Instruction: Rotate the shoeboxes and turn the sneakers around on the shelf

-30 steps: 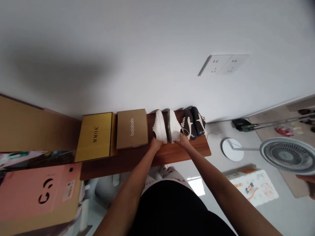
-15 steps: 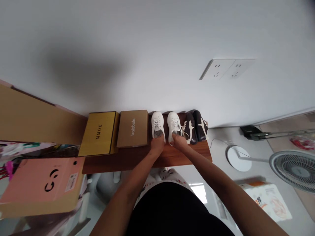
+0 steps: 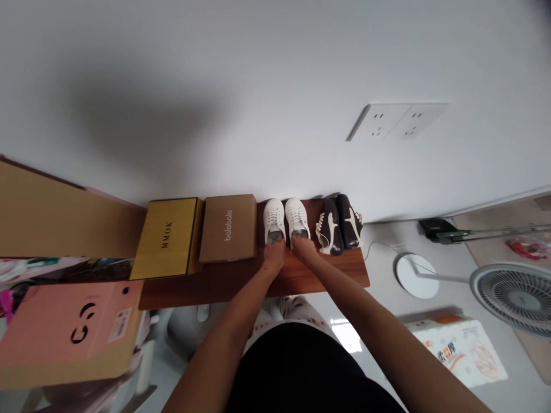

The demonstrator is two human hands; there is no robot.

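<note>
Two white lace-up sneakers stand side by side on a dark wooden board [image 3: 301,281], toes toward the wall. My left hand [image 3: 274,252] is closed on the heel of the left white sneaker [image 3: 274,217]. With its fingers at the heel opening, my right hand [image 3: 302,246] grips the right white sneaker [image 3: 296,215]. To their right sits a pair of dark shoes with cream trim, the nearer one [image 3: 329,226] beside the outer one [image 3: 349,221]. A brown balabala shoebox [image 3: 228,228] lies just left of the white sneakers.
A yellow MMOK box [image 3: 166,238] stands farther left on the board. A pink box [image 3: 73,324] is at lower left. On the right are a white fan [image 3: 523,298], its round base [image 3: 416,276] and a white package [image 3: 469,350]. A socket plate [image 3: 398,121] is on the wall.
The right white sneaker has moved left in my right hand, close against the left one. The gap between it and the dark shoes has widened.
</note>
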